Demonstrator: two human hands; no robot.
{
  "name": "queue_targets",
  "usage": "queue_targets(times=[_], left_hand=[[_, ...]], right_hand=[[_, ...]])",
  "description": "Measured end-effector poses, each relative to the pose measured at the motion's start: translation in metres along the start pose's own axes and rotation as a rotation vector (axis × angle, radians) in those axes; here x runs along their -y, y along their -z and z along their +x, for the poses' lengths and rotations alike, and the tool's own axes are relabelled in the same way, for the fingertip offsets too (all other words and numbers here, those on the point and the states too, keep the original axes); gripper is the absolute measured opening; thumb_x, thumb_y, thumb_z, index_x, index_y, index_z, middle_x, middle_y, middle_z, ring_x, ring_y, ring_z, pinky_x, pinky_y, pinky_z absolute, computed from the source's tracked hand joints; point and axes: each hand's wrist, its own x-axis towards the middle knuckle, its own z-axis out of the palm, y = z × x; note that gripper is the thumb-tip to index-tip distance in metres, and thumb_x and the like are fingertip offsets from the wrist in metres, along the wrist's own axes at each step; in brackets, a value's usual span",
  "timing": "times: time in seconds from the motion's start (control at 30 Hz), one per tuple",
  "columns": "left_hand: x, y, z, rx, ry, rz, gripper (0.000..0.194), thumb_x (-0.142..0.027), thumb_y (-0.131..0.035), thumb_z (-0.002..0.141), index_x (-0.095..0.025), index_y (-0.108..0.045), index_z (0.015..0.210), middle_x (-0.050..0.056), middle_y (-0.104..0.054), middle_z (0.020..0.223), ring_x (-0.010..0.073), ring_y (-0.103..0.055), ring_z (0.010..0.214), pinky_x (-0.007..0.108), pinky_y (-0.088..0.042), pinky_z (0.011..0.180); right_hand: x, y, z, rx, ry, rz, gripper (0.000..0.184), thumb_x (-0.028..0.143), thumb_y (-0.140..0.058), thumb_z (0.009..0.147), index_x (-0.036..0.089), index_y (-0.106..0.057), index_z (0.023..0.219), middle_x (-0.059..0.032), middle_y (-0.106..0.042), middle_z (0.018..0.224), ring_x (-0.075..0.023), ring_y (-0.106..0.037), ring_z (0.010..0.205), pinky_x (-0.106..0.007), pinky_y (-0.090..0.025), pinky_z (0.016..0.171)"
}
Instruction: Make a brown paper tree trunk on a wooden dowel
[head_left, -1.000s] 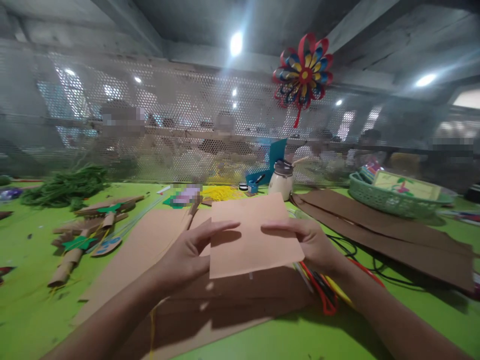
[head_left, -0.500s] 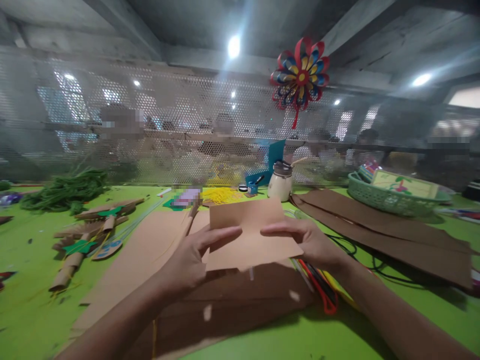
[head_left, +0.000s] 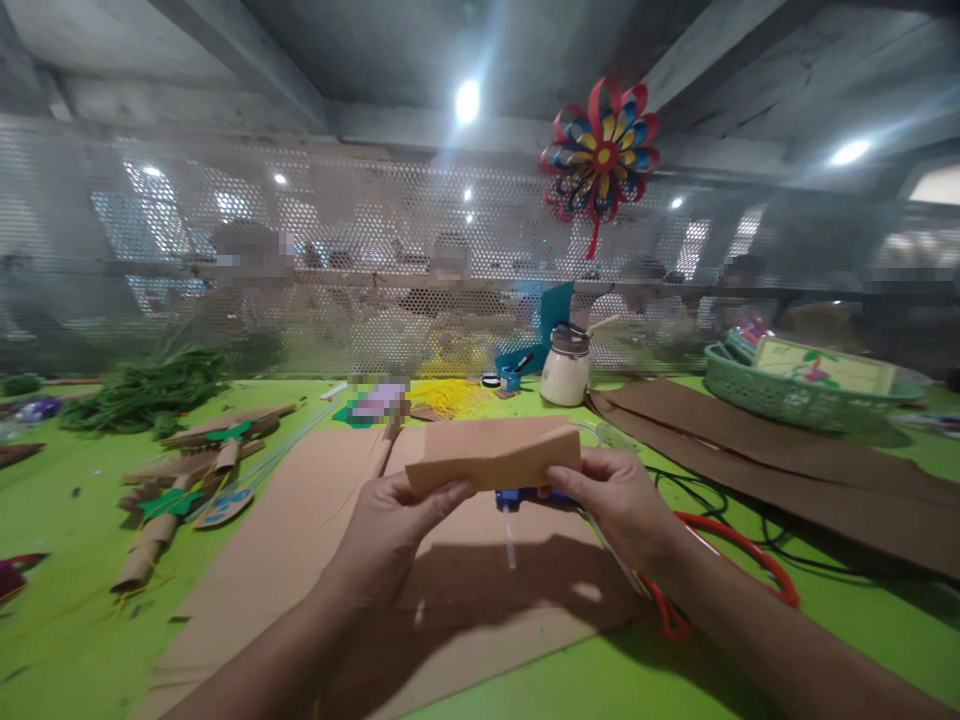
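Head view shows a small brown card point(head_left: 484, 465) bent lengthwise and held up between both hands, above larger brown sheets point(head_left: 517, 620) on the green table point(head_left: 517, 695). The left hand point(head_left: 390, 520) pinches its left end, thumb along the lower edge; the right hand point(head_left: 615, 495) pinches its right end, thumb on the near face. Just below the card, partly hidden by it, is a blue tool point(head_left: 511, 497) with a pale stick point(head_left: 510, 540). Beyond stands a cream jar point(head_left: 566, 375) with a dark lid; a green basket point(head_left: 795, 395) sits farther right.
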Motion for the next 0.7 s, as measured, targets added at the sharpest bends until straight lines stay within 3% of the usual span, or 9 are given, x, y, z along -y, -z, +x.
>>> queue_targets(times=[0.27, 0.5, 0.7], left_hand=[[-0.002, -0.001, 0.0, -0.041, -0.017, -0.013, 0.034, -0.043, -0.075, 0.072, -0.016, -0.078, 0.091, 0.011, -0.075, 0.101, 0.0268, -0.065, 0.104, 0.04, -0.046, 0.1], [-0.002, 0.005, 0.004, -0.134, -0.048, 0.208, 0.034, -0.043, -0.075, 0.072, -0.014, -0.076, 0.089, 0.009, -0.076, 0.094, 0.0234, -0.067, 0.089, 0.03, -0.052, 0.079], [-0.001, 0.002, 0.0, -0.138, -0.069, 0.276, 0.036, -0.043, -0.072, 0.074, -0.013, -0.075, 0.093, 0.007, -0.076, 0.091, 0.0223, -0.066, 0.088, 0.029, -0.051, 0.079]], right_hand=[[-0.005, -0.001, -0.005, -0.005, 0.016, -0.105, 0.021, 0.037, -0.076, 0.076, 0.017, -0.076, 0.071, -0.0043, -0.073, 0.07, -0.0148, -0.065, 0.067, -0.028, -0.054, 0.068], [-0.01, 0.0, -0.004, 0.053, -0.036, -0.095, 0.023, 0.038, -0.076, 0.076, 0.016, -0.076, 0.085, -0.0063, -0.073, 0.076, -0.0169, -0.065, 0.072, -0.031, -0.053, 0.073], [-0.006, -0.003, -0.003, -0.109, -0.071, -0.144, 0.035, 0.046, -0.076, 0.073, 0.015, -0.065, 0.06, 0.0002, -0.059, 0.06, -0.0131, -0.054, 0.062, -0.027, -0.046, 0.065]])
